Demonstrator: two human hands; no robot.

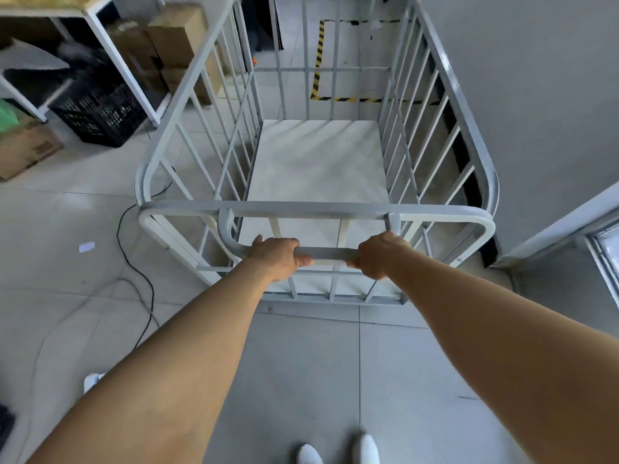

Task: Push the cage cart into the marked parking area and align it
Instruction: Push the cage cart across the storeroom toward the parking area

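A grey metal cage cart with barred sides and an empty pale floor stands right in front of me. Its push handle is a low bar on the near end. My left hand grips the handle's left part and my right hand grips its right part. Beyond the cart's far end, the marked parking area shows through the bars as yellow-and-black striped tape on the floor, with one line running away from me and another crossing near the cart's front. The cart's wheels are hidden.
A grey wall runs close along the cart's right side. On the left stand a white shelf frame, cardboard boxes and a black crate. A black cable snakes over the tiled floor at left. My white shoes show below.
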